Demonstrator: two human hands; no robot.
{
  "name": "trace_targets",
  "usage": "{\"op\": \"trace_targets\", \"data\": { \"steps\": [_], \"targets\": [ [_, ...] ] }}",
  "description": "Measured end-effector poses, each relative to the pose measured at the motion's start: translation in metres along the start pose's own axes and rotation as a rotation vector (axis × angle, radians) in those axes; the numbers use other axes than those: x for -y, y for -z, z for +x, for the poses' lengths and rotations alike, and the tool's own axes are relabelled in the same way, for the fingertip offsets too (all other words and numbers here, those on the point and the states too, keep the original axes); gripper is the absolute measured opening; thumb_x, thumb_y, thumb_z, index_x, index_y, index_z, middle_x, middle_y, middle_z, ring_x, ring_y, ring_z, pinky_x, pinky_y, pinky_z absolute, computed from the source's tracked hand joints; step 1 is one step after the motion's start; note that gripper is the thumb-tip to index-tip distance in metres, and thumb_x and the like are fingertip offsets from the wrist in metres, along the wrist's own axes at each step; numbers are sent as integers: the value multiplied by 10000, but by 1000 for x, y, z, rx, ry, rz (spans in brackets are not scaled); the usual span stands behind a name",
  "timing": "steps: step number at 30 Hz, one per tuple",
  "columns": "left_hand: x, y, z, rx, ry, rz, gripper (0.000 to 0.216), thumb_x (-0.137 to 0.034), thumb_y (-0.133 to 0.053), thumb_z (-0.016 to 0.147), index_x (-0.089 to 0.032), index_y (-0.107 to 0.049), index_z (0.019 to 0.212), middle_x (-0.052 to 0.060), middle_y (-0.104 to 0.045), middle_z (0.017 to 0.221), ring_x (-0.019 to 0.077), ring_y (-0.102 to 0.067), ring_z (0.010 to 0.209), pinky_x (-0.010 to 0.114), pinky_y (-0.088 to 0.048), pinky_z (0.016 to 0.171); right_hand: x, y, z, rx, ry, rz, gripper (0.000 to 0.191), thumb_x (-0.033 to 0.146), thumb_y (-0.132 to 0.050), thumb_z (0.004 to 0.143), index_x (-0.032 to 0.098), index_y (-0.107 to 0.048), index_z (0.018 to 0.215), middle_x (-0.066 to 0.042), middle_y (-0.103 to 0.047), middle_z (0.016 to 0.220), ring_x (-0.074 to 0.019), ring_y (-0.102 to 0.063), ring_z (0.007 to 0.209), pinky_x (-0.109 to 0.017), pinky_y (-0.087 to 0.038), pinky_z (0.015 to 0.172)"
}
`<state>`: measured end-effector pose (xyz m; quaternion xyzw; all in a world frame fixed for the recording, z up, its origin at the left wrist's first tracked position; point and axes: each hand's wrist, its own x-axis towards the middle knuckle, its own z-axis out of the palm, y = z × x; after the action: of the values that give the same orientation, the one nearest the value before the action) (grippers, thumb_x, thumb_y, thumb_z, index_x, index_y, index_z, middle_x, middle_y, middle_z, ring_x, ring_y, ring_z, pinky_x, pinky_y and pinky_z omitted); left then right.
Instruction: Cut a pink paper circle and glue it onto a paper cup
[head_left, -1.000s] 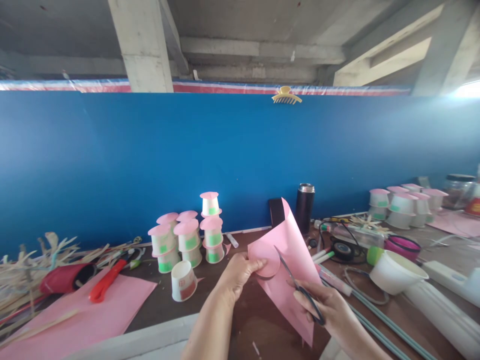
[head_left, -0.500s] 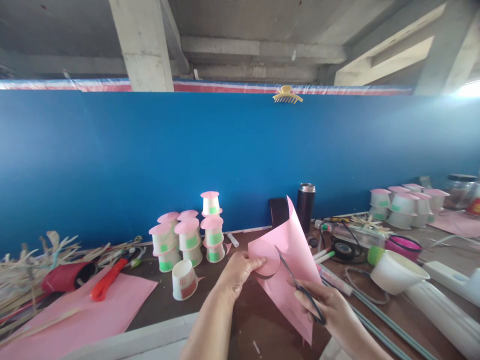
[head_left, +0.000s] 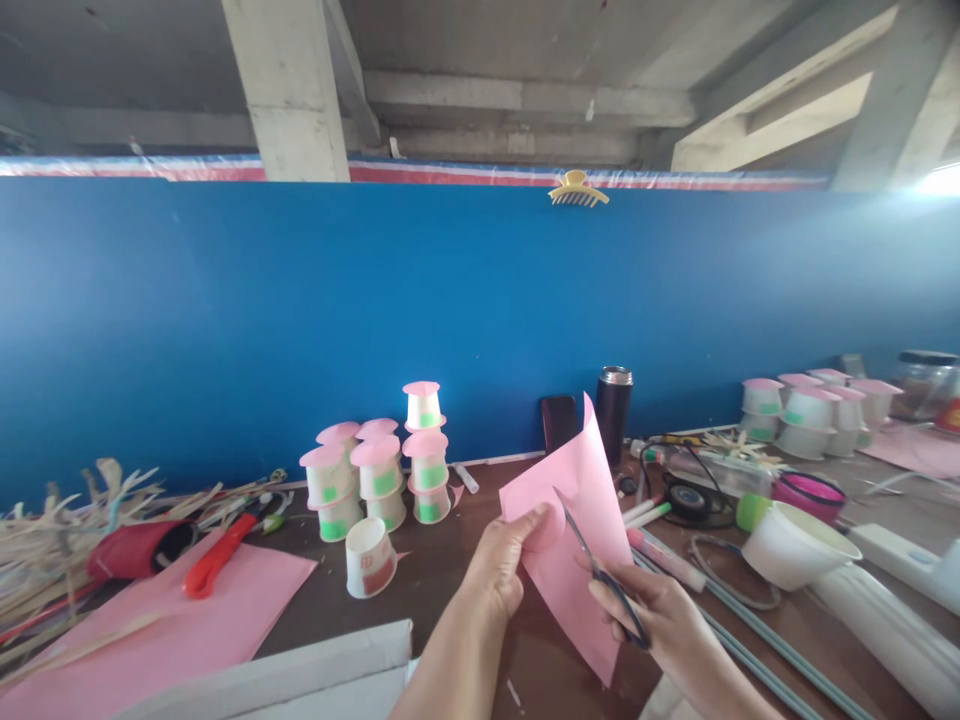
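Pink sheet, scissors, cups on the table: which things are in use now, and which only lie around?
In use: left hand, pink sheet, scissors, right hand.

Lying around: stacked cups, red cutter, flask, white bowl.

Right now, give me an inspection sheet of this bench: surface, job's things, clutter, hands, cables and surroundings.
Surface: brown table, crowded along the back.
Job's things: pink paper sheet held up off the table; scissors with blades against it beside a partly cut round flap.
Clutter: stacked pink-topped cups, a tipped cup, orange-handled tool, dried straw, dark flask, white bowl, more cups far right.
Hands: left hand pinches the sheet's edge; right hand has its grip through the scissor handles.
Cables: black cable coiled behind the sheet.
Surroundings: blue partition with a yellow hair claw on top; concrete beams above.
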<state>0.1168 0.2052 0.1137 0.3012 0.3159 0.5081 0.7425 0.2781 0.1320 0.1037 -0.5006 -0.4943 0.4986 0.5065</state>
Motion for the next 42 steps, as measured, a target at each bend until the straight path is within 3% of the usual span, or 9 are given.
{"op": "trace_targets", "data": {
  "steps": [4,11,19,42],
  "targets": [
    [7,-4,0,-34,-4,-8,590,-386,-828,574,-49,-663,1029,163,-727,880,300,-688,803,401,-543,766,6,-2,-4,4,7,-6,544,494,-793,610,129,-751,1011,18,-490,564,-111,-428,492,-269,-381,479],
    [3,-3,-4,-21,-93,200,540,-424,-823,570,-63,-700,952,145,-732,860,295,-684,790,378,-535,736,7,-1,-4,16,-3,22,528,487,-794,619,138,-750,1013,17,-500,589,-130,-448,549,-279,-405,524],
    [-5,-7,-11,23,-115,327,469,-430,-781,625,-67,-710,914,148,-729,883,309,-676,824,387,-524,756,4,2,-4,24,28,15,566,477,-772,669,117,-710,1101,16,-508,603,-125,-450,560,-275,-379,539],
    [-17,2,-10,33,-130,451,501,-448,-792,608,-77,-725,938,137,-725,969,311,-644,964,373,-478,856,5,0,-5,9,24,13,565,484,-790,634,126,-730,1067,12,-499,585,-121,-431,553,-271,-400,520]
  ]
}}
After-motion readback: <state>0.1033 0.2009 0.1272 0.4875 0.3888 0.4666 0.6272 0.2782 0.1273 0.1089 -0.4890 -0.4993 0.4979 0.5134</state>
